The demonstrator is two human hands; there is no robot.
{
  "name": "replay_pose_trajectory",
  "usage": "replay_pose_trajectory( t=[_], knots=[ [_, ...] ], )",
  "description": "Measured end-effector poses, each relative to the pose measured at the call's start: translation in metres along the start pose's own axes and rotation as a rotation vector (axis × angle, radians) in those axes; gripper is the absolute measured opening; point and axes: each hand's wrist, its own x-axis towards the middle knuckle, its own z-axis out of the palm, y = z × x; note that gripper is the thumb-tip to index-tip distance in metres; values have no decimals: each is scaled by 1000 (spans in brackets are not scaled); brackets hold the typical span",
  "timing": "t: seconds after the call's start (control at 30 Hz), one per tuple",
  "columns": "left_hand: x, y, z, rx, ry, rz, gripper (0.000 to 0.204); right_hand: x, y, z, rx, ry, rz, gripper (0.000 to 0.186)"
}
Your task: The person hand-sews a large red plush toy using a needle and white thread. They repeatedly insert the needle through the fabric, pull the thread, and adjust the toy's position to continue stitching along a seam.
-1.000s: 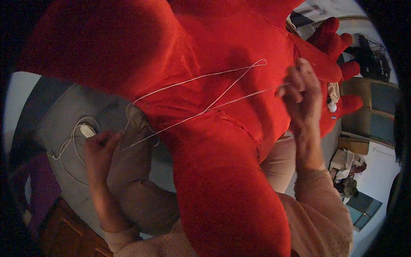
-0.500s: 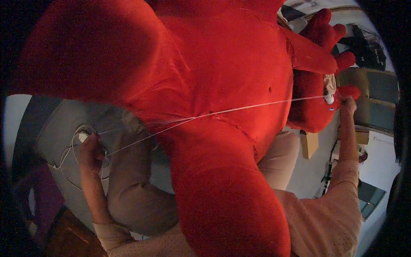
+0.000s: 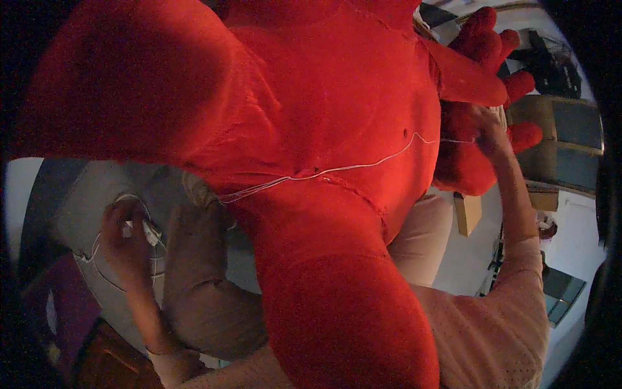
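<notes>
A big red plush figure [image 3: 337, 110] fills the middle of the view, its thick limbs reaching past my legs. White thread [image 3: 363, 165] runs slack across its body, over a seam. At the thread's right end my right hand [image 3: 492, 133] is closed, seemingly pinching it against a rounded red part [image 3: 463, 175]; its fingertips are hard to see. On the left, my left hand [image 3: 126, 236] has its fingers curled round a small white object [image 3: 153, 233], whose kind I cannot make out, above a loop of white cord [image 3: 97, 249].
The cord lies on a grey padded surface [image 3: 78, 214] at my left. Purple cloth [image 3: 68, 292] and a brown wooden piece [image 3: 113, 356] are nearer me. Cardboard boxes [image 3: 470, 214] stand beyond my right knee. A black bag-like thing [image 3: 557, 71] is at the far right.
The thread, taut between my hands before, now hangs slack, and my left hand has let it go. My left hand has shifted onto the white object. My right hand has moved left and away.
</notes>
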Motion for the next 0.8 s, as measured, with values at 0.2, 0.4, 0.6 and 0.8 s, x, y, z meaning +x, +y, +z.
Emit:
replay_pose_trajectory(
  t=[0.2,0.4,0.6,0.8],
  knots=[
    [11,147,73,-254,-302,367,20,-12,-31,250,-387,-232,60,18],
    [17,152,109,-384,-311,353,17,-8,-3,286,-902,-503,-527,19],
    [14,155,120,-362,-261,439,14,-4,15,292,-748,-445,-314,18],
    [14,156,124,-291,-208,486,10,11,21,284,-771,-616,-324,19]
  ],
)
